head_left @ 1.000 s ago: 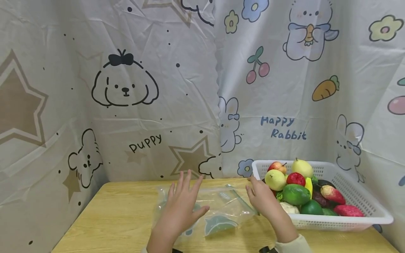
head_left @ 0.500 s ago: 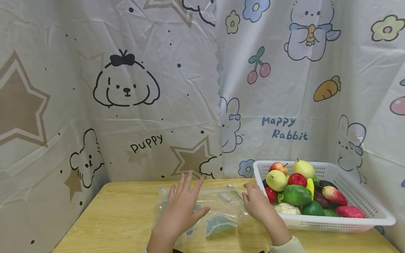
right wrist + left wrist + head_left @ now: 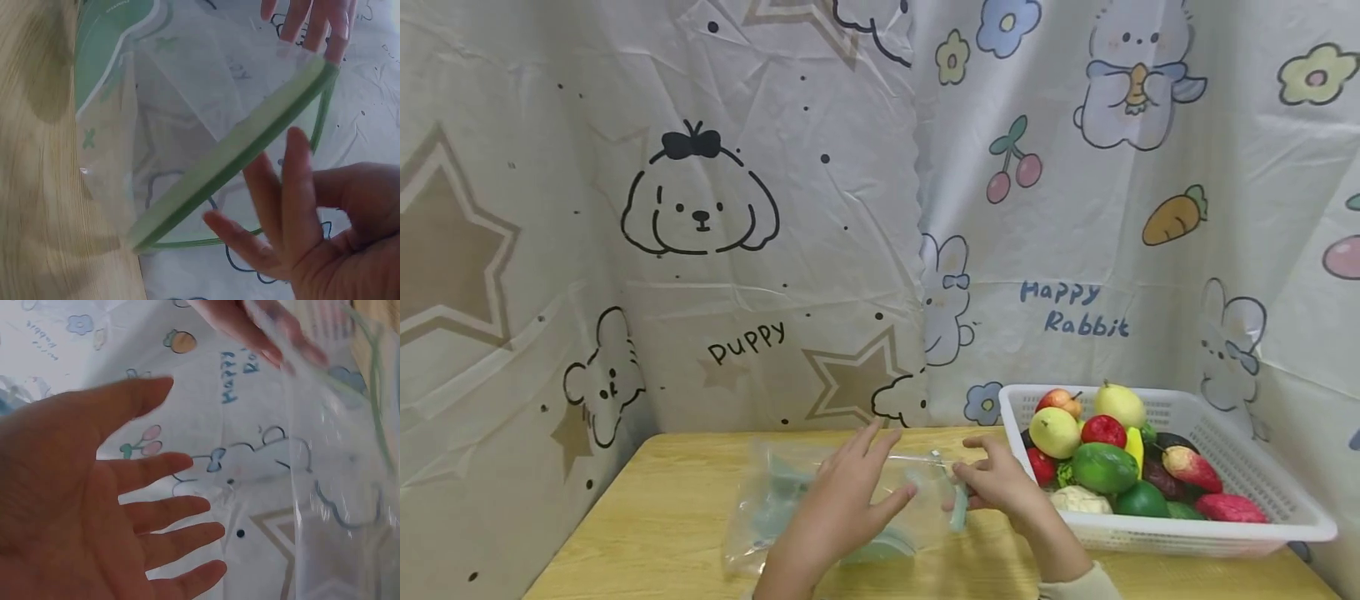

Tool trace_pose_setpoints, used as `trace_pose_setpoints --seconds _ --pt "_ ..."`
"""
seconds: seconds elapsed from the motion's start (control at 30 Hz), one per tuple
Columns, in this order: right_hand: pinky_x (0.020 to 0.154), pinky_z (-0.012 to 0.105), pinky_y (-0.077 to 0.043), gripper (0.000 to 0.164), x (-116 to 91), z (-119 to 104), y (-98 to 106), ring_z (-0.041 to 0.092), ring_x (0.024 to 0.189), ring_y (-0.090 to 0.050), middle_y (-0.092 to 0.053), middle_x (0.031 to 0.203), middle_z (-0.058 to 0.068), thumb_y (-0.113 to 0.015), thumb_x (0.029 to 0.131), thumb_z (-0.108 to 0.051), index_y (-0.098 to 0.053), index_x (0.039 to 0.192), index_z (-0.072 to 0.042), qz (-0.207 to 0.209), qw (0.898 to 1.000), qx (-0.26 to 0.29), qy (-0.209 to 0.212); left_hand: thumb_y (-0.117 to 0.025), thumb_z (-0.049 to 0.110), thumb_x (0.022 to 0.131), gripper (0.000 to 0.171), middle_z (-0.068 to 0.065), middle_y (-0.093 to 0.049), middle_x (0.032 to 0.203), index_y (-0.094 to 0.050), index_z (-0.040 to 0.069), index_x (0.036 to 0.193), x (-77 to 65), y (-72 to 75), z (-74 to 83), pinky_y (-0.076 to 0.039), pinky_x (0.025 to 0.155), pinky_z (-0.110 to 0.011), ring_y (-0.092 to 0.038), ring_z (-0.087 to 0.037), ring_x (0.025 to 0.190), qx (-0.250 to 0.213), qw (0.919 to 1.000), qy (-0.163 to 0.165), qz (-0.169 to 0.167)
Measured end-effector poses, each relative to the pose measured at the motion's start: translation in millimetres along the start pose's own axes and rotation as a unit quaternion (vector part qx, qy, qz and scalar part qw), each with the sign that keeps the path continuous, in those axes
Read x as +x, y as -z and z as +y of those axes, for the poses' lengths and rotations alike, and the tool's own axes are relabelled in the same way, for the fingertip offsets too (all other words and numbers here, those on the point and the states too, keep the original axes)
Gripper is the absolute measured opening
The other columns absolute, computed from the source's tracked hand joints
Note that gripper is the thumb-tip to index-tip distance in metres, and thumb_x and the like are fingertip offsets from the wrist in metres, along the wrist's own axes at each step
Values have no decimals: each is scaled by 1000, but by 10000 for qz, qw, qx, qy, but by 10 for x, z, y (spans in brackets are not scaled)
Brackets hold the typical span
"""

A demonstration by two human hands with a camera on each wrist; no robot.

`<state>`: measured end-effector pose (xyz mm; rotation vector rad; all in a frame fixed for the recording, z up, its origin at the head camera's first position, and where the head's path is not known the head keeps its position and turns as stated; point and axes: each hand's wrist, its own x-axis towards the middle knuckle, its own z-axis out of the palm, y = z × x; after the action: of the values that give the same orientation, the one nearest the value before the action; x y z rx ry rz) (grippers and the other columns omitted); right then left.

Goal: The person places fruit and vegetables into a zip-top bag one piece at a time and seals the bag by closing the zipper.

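A clear zip bag (image 3: 910, 492) with green printed patches stands partly raised off the wooden table, its mouth turned to the right. A green zip strip (image 3: 237, 156) edges that mouth, which gapes in the right wrist view. My right hand (image 3: 1000, 483) holds the bag by this edge, one finger behind the strip and another in front of it. Over the bag's near side, my left hand (image 3: 842, 500) has its fingers spread and grips nothing. Seen from the left wrist, the left palm (image 3: 56, 506) faces the camera, with the bag (image 3: 337, 487) off its fingertips.
Just right of my right hand, a white plastic basket (image 3: 1296, 512) holds several fruits and vegetables, among them pears, a cauliflower (image 3: 1078, 500) and a green mango-like fruit (image 3: 1105, 468). A patterned curtain (image 3: 820, 283) hangs behind and beside the table (image 3: 632, 525).
My right hand has moved left from beside the basket onto the bag's zip edge. The bag, flat before, has risen and shifted left; my left hand has moved slightly right.
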<state>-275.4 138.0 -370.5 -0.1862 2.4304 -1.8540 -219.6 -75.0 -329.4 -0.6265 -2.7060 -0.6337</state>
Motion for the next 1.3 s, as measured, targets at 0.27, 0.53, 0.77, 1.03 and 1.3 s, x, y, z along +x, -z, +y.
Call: trace_pose_setpoints --seconds 0.27,0.53,0.77,1.03,1.3 --pt "52 19 -54 96 -210 -207 -67 29 73 -69 -10 154 31 -56 83 6 2 150 -31 -1449 9817 287 1200 -40 54 94 57 -16 -59 130 -51 10 130 105 2 185 -52 91 -56 -55 -33 115 -1095 9896 719 602" --pt "58 23 -55 109 -449 -468 -128 22 76 -67 -18 156 19 -60 83 4 20 145 -35 -2220 9288 -630 2898 -58 66 75 82 -17 -64 118 -40 11 133 107 112 370 -58 75 -48 -63 -27 100 -1605 9775 1014 924" --pt "74 35 -60 63 -461 -502 -59 26 102 -63 -43 142 26 -47 94 0 -14 147 -14 -1819 9290 -187 3218 -53 14 86 48 -8 -68 81 -38 9 131 63 228 450 -46 40 -21 -54 -10 50 -1693 9776 797 965" --pt "94 42 -54 34 -431 -383 -205 16 115 -55 -65 122 1 -58 89 -17 -58 124 -17 -239 8492 -3548 3904 -55 -11 77 26 -11 -72 98 -61 12 89 -46 314 562 -53 49 -22 -65 -16 77 -60 9902 -456 1316" --pt "108 60 -34 39 -395 -285 -290 41 121 -48 -63 123 19 -61 88 -23 -59 122 -5 -1070 8356 -4844 2358 -67 -9 68 25 -7 -60 132 -68 2 90 -206 432 559 -56 48 -25 -63 -22 100 1029 9863 -273 1261"
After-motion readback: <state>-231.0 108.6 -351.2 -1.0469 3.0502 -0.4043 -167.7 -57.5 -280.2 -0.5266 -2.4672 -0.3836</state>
